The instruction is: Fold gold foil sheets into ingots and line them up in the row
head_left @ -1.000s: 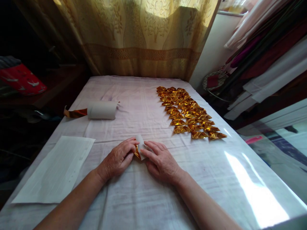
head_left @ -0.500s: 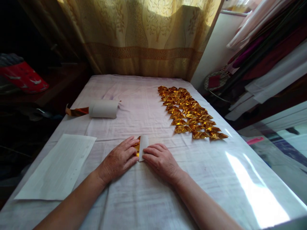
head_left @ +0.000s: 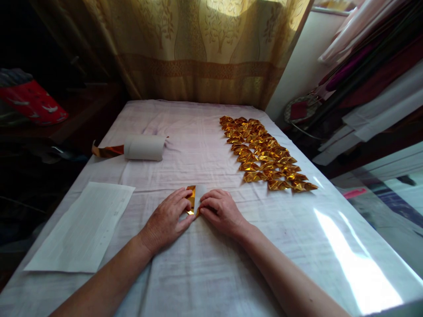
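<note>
Holding gold paper (head_left: 193, 196) on the table (head_left: 188, 281), between its side edges, left hand (head_left: 170, 212) with fingers close together, right hand (head_left: 223, 212) pinching the paper's side, folded gold shapes (head_left: 267, 155) by the right edge.

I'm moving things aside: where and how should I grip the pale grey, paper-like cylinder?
Probably around the middle of the pale grey, paper-like cylinder, from above and the near side: it lies on its side with its rounded top uncovered. I'd stay off its left end, where a shiny copper-coloured foil strip sticks out.
</note>
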The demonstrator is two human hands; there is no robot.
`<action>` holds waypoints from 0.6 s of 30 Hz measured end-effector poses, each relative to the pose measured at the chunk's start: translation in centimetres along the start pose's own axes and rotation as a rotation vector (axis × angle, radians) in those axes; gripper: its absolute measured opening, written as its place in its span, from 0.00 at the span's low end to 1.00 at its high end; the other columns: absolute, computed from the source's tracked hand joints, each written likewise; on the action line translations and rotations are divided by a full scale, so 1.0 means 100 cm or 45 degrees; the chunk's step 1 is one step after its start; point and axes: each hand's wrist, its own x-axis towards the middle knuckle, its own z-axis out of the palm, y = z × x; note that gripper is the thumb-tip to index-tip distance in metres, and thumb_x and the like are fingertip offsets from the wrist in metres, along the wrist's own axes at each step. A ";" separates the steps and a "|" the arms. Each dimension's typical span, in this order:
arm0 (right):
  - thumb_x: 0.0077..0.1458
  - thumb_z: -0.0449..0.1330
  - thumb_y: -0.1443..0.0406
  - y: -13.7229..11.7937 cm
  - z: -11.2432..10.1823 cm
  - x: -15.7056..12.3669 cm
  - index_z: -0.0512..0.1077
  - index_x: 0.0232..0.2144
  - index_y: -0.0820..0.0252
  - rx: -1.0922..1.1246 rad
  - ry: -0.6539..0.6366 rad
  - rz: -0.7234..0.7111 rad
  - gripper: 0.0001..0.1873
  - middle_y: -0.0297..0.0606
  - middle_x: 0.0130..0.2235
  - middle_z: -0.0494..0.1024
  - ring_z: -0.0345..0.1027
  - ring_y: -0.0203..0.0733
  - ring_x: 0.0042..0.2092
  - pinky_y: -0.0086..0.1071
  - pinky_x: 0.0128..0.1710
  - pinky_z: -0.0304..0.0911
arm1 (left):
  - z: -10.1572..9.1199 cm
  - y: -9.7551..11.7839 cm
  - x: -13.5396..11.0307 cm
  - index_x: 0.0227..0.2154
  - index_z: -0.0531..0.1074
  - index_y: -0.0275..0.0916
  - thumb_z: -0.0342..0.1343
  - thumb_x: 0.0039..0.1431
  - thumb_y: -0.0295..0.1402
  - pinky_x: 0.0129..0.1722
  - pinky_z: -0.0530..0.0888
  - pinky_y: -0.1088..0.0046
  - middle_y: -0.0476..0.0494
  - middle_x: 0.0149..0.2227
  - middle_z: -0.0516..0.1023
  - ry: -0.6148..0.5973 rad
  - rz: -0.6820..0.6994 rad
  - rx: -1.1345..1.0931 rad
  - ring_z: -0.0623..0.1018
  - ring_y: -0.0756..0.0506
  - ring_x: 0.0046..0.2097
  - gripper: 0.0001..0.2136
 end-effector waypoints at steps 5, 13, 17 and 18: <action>0.53 0.67 0.70 -0.004 0.007 0.000 0.76 0.31 0.56 -0.006 0.074 0.062 0.05 0.33 0.38 0.80 0.71 0.40 0.42 0.37 0.44 0.57 | 0.000 -0.001 -0.001 0.33 0.70 0.40 0.56 0.63 0.35 0.64 0.66 0.54 0.39 0.58 0.73 -0.005 0.002 -0.009 0.68 0.39 0.63 0.05; 0.53 0.67 0.70 -0.007 0.008 0.000 0.75 0.30 0.56 -0.038 0.060 0.090 0.05 0.33 0.37 0.79 0.70 0.41 0.43 0.38 0.45 0.55 | 0.001 0.003 0.001 0.32 0.69 0.40 0.56 0.63 0.36 0.62 0.68 0.52 0.37 0.56 0.74 0.018 -0.013 0.016 0.69 0.38 0.62 0.07; 0.52 0.68 0.71 -0.007 0.009 0.000 0.75 0.31 0.56 -0.051 0.072 0.092 0.06 0.32 0.37 0.79 0.69 0.41 0.43 0.37 0.45 0.55 | 0.002 0.005 0.002 0.32 0.69 0.40 0.58 0.60 0.34 0.61 0.69 0.52 0.36 0.55 0.75 0.047 -0.023 0.044 0.70 0.38 0.61 0.05; 0.52 0.68 0.71 -0.008 0.009 0.000 0.75 0.31 0.56 -0.056 0.074 0.096 0.06 0.32 0.37 0.79 0.69 0.41 0.43 0.37 0.45 0.55 | 0.003 0.006 0.002 0.31 0.69 0.40 0.58 0.59 0.33 0.61 0.69 0.52 0.36 0.55 0.75 0.050 -0.027 0.047 0.70 0.38 0.61 0.05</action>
